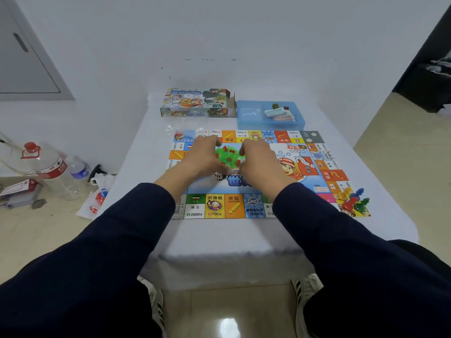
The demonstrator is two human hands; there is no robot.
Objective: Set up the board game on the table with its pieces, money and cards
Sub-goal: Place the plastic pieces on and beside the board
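- On the white-covered table (244, 237), in the head view, the game board (246, 206) lay flat and unfolded, its printed squares running round a blue centre.
- Over the middle of the board, the left hand (202, 157) and the right hand (258, 159) sat close together on either side of a heap of green and red plastic houses (228, 156).
- The left hand's fingers were curled in against the left side of the heap; whether they truly pinched a piece could not be told.
- The right hand's fingers were bent in the same way against the right side of the heap, its thumb low near the board; its grip could not be told either.
- Both arms wore dark sleeves (127, 240) reaching forward from the bottom edge.
- At the board's near right corner, a cluster of coloured pawns (352, 200) in yellow, red, blue and green lay together.
- Beyond the board's far edge stood the game box (195, 103), its end flap open, and just beside it on the right a blue tray (249, 115) holding a loose stack of cards (280, 114).
- On the floor left of the table were plastic bottles (52, 169) and a white plastic bag (97, 198).
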